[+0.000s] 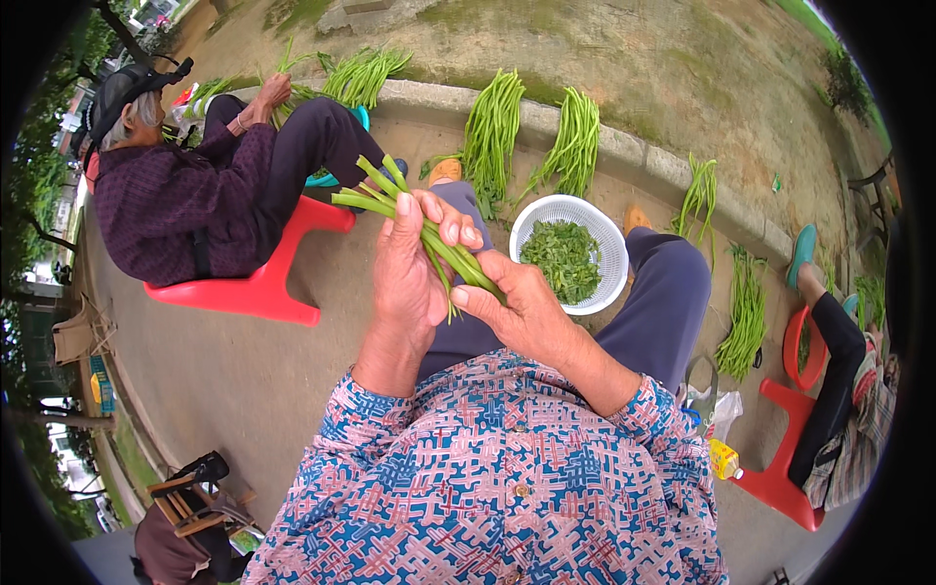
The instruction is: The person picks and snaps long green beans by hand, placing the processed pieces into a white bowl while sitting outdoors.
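Observation:
My left hand is closed around a small bunch of green stems, whose cut ends point up and to the left. At the lower right end of the same bunch, my right hand pinches the stems between thumb and fingers. A white plastic colander stands on the ground between my knees, with chopped or torn green leaves in it. Beyond it, two heaps of long green stems lean on the stone kerb.
A person on a red plastic stool handles stems at the left. Another person's leg is at the right, beside a red basin. More stems and a yellow-labelled bottle lie to my right, near the kerb.

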Motion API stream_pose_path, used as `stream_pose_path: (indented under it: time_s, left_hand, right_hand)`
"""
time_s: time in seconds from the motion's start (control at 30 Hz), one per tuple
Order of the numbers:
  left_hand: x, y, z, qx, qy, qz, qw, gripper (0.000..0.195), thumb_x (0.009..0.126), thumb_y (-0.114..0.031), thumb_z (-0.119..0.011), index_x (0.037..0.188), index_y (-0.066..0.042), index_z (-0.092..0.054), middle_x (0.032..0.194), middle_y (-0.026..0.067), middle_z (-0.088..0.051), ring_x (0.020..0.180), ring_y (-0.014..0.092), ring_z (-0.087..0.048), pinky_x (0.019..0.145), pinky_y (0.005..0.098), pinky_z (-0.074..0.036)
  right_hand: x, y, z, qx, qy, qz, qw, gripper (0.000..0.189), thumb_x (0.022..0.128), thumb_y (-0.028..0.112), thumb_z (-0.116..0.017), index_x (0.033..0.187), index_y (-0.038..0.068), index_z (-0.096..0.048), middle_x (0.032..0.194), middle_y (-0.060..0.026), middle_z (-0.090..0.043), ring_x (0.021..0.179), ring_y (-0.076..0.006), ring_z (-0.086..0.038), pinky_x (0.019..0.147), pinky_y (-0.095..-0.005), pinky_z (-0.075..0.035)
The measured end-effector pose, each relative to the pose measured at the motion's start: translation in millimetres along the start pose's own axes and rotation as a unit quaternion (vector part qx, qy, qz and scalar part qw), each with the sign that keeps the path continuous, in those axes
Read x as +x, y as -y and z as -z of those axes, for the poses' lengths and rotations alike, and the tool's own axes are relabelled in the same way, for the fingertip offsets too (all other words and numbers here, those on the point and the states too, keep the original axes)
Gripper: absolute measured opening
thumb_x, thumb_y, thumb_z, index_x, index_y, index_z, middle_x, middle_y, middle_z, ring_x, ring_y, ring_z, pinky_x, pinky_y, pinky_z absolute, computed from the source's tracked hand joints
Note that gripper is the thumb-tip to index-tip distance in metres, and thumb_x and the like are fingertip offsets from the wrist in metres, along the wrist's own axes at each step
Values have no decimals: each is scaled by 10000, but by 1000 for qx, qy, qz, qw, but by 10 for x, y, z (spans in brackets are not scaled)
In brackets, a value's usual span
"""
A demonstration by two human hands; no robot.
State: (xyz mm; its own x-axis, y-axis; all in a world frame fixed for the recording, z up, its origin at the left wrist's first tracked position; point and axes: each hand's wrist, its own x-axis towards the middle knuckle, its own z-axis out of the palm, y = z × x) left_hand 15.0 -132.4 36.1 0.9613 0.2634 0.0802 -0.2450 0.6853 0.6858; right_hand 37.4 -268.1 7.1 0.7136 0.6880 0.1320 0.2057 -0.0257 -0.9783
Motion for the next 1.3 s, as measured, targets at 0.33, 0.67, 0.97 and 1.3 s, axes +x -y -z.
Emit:
stream_pose_path:
  time_s: [0.33, 0.67, 0.97, 1.3]
  left_hand:
    - [-95, 94, -47, 122, 37, -19, 992, 275, 967, -317, -455, 899, -53, -489, 772, 79, -533, 819, 200, -540, 813, 353, -462]
    - [-114, 173, -62, 162, 46, 17, 986, 261, 956, -309, -478, 938, -50, -504, 856, 85, -583, 850, 172, -562, 799, 324, -469]
    - [-71, 220, 8, 141, 97, 86, 982, 256, 941, -308, -505, 949, -52, -508, 926, 103, -586, 925, 197, -565, 840, 357, -465]
    - [-79, 304, 31, 144, 27, 102, 984, 378, 945, -288, -493, 1218, -28, -466, 1108, 128, -583, 1035, 210, -567, 881, 371, -464]
  right_hand:
    - [-70, -40, -3, 27, -66, -13, 997, 137, 837, 118, -622, 848, 9, -539, 684, -186, -577, 621, -347, -593, 541, -386, -445]
    - [-171, -226, 94, 76, -78, 7, 994, 76, 831, 76, -596, 837, 14, -551, 645, -83, -579, 590, -151, -584, 543, -300, -456]
    - [-160, -95, 292, 303, 6, -83, 949, 163, 895, 177, -565, 850, 21, -581, 721, -27, -587, 631, -81, -538, 574, -222, -452]
    - [-233, -243, 265, 150, -106, -46, 982, 72, 905, 70, -527, 947, 19, -556, 711, 13, -553, 627, -48, -504, 565, -203, -430]
